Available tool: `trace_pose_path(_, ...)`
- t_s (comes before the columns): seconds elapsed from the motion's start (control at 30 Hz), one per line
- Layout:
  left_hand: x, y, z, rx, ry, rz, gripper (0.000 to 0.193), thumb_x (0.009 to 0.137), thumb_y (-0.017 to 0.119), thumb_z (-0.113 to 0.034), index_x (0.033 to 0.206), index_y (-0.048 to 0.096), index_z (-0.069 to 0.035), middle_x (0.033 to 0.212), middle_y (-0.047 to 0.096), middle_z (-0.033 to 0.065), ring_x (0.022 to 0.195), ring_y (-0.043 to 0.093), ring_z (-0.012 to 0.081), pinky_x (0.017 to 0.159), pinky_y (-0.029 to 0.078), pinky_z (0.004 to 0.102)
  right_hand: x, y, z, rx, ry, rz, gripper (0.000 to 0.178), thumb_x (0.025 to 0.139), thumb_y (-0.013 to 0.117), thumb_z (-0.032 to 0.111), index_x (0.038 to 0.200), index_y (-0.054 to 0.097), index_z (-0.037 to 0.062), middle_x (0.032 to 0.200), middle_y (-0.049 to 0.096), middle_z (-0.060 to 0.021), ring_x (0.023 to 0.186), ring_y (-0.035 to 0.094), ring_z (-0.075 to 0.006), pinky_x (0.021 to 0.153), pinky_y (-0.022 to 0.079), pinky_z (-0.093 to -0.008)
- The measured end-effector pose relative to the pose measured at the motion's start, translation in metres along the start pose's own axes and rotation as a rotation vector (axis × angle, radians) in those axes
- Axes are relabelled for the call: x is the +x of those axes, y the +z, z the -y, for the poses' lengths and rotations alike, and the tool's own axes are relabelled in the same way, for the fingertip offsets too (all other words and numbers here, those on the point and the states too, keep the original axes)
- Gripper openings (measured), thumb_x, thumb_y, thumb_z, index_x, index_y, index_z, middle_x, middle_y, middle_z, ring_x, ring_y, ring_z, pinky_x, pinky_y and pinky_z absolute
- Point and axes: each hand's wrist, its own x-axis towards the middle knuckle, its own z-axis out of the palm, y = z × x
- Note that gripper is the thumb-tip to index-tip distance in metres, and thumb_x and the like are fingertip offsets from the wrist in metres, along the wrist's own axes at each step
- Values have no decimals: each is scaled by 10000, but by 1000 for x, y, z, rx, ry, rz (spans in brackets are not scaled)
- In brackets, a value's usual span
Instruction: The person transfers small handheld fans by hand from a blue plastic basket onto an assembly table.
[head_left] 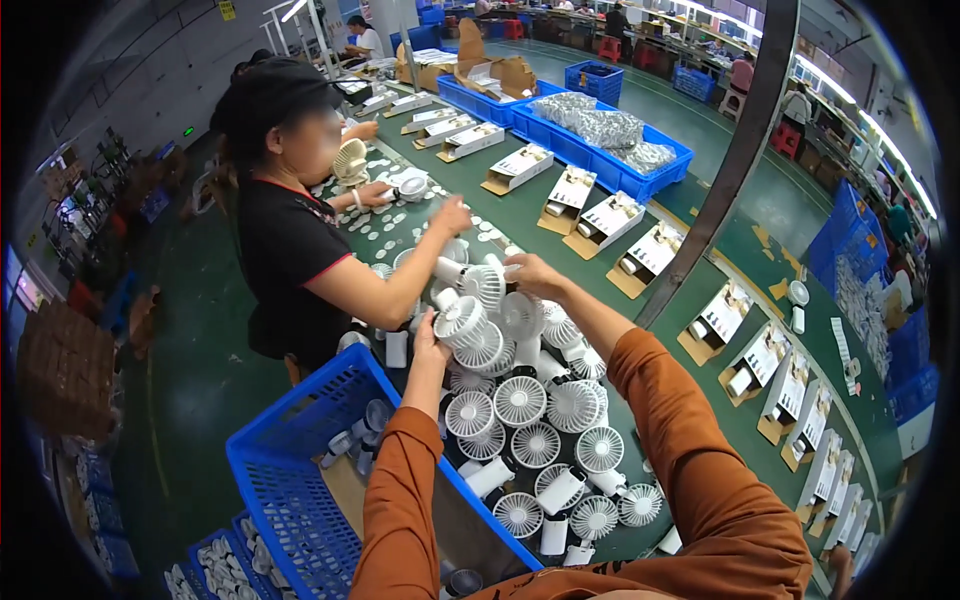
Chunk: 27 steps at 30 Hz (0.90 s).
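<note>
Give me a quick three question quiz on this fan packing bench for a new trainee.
1. True or false: the left hand touches a white handheld fan.
2. The crate by the left arm is: A red, B blue, C grey?
3. What lies in rows along the green table?

Key: 1 true. 2 B. 3 open boxes holding white items.
</note>
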Motion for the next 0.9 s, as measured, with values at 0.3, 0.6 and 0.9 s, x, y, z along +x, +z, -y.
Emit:
trace_pose_path(0.3,55,-7,-17,771,346,-187,609,800,602,-398,1110,468,108,1107,545,164,1001,542,284,822,443,384,34,13,-64,101,42,-39,392,765,531,170,1116,558,-1,956,632,-113,793,589,-190,723,454,-303)
trace_pose_path(0.6,39,4,-6,1403,705,-284,676,821,541,-335,1347,227,-49,1379,217,230,1252,275,352,1006,263,405,8,38,-41,-133,-223,-260,430,858,497,331,1137,519,4,1080,576,-189,994,558,-288,854,422,-343)
trace_pose_path(0.9,32,-22,-46,1326,742,-33,512,830,560,-227,1251,385,8,1298,369,209,1166,393,351,965,331,413,25,55,-22,-234,-141,-288,442,848,532,318,1157,501,4,1120,552,-194,1047,526,-311,880,406,-343)
